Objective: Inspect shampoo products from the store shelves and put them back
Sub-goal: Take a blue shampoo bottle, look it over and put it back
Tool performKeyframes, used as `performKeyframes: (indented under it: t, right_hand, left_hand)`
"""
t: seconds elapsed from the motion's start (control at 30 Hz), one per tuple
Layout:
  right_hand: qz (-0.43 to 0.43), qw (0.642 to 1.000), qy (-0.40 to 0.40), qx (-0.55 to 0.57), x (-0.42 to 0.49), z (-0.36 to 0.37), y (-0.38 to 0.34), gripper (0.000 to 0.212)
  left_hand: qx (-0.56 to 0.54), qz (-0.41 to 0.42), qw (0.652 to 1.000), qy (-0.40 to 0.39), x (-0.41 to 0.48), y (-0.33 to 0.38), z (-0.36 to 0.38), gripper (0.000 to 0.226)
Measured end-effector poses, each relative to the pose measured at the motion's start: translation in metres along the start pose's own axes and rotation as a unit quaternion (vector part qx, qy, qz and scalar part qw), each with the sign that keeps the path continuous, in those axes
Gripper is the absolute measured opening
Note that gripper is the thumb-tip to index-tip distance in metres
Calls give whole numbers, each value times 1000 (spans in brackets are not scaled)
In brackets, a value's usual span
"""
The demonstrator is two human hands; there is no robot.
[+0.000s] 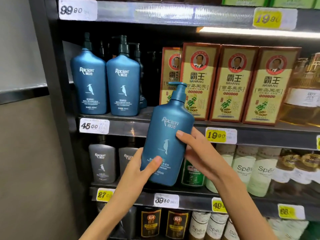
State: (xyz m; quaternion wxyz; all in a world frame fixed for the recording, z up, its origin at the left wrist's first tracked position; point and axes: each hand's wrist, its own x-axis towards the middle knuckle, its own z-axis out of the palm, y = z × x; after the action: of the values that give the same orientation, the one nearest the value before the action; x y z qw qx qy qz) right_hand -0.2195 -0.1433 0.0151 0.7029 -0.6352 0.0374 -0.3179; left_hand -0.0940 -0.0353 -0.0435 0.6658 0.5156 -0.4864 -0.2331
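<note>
A blue Raclen pump bottle of shampoo (168, 135) is held in front of the shelves, tilted a little to the right, label towards me. My left hand (138, 170) grips its lower left corner, thumb across the label. My right hand (195, 153) holds its right side, thumb on the front and fingers behind. Two more blue Raclen bottles (105, 84) stand on the middle shelf (124, 127) at the left, with a gap beside them.
Yellow and red Bawang boxes (232, 84) fill the middle shelf to the right. Grey Raclen bottles (102, 163), a green bottle (192, 174) and pale Spes bottles (245, 170) stand one shelf lower. Price tags line the shelf edges. A grey wall (22, 118) is at the left.
</note>
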Motion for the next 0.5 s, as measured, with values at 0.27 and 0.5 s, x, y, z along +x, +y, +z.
performKeyframes:
  t: [0.27, 0.5]
  right_hand:
    - [-25, 997, 67, 24, 0, 10, 6, 50]
    - [-1, 995, 90, 35, -2, 14, 8, 62]
  left_hand:
    - [231, 88, 966, 76, -16, 5, 19, 66]
    - [243, 139, 957, 79, -15, -1, 36, 83]
